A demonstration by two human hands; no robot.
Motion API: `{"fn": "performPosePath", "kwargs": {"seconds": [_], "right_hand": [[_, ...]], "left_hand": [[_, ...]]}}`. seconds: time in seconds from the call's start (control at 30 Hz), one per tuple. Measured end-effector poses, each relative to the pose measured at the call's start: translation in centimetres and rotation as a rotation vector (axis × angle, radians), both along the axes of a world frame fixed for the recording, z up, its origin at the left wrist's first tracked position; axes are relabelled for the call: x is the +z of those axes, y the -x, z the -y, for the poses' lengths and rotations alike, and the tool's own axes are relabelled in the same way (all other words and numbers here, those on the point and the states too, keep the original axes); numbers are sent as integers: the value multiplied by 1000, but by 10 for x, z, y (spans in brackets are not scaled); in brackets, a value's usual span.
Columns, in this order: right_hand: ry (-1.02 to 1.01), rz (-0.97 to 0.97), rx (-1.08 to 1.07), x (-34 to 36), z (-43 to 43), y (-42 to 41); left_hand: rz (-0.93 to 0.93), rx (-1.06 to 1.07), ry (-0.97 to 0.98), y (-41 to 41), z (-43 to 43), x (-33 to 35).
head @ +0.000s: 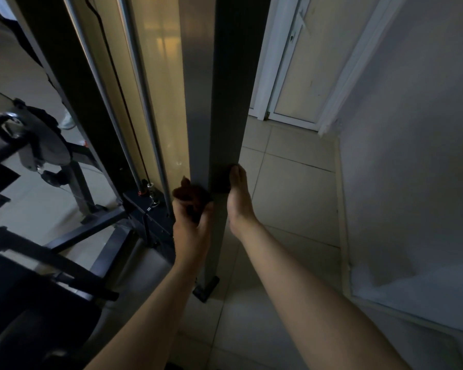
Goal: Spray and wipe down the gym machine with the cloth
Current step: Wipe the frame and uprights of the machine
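Note:
A tall dark grey upright post of the gym machine (219, 102) runs down the middle of the view to a black foot on the tiled floor. A dark brown cloth (191, 194) is wrapped round the post low down. My left hand (191, 225) grips the bunched end of the cloth on the post's left side. My right hand (239, 201) lies against the post's right side, fingers pointing up along the other end of the cloth (221, 182). No spray bottle is in view.
Chrome guide rods (145, 102) and a cable run down to the black base frame (96, 225) on the left, beside a pulley (38, 145). A white door (302, 62) stands behind, and a grey wall (412, 156) closes the right side.

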State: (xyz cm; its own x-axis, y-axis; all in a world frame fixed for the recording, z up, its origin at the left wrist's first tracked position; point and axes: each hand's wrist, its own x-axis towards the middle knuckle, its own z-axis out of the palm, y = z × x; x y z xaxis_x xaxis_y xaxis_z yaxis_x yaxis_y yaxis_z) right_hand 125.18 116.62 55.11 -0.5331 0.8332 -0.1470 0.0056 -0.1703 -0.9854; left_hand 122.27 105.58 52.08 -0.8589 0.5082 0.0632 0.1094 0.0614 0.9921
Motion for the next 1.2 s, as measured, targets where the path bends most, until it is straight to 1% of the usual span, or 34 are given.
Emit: {"fn": "performPosePath", "kwargs": {"seconds": [0.1, 0.2, 0.23, 0.33, 0.4, 0.5, 0.53, 0.63, 0.7, 0.77, 0.87, 1.03, 1.1, 1.2], "right_hand": [[11, 58, 6, -13, -2, 2], [31, 128, 10, -32, -4, -5], [33, 153, 19, -42, -3, -5], [18, 167, 29, -58, -2, -14], [15, 159, 24, -63, -2, -13], [-5, 124, -8, -65, -3, -11], [-3, 110, -3, -65, -2, -11], [11, 102, -7, -65, -3, -11], [22, 111, -25, -66, -3, -11], [9, 125, -35, -76, -4, -12], [-14, 141, -47, -92, -9, -12], [21, 193, 6, -129, -7, -10], [50, 205, 29, -145, -7, -9], [93, 212, 63, -157, -14, -12]], "left_hand": [[10, -71, 123, 1, 1, -32], [97, -138, 245, -1, 1, -62], [117, -142, 256, 2, 1, -72], [145, -102, 246, -1, -3, -73], [151, -50, 166, -6, -5, -60], [87, -3, 14, -11, -14, -29], [38, 22, 11, -11, -16, -22], [-105, 95, 83, -6, -21, -20], [-110, 95, 104, -4, -20, -32], [-36, 65, 142, -5, -18, -51], [81, 38, 144, -10, -16, -86], [134, 54, 160, -14, -19, -140], [188, 48, 224, -15, -20, -161], [381, 13, 413, -10, -21, -197]]}}
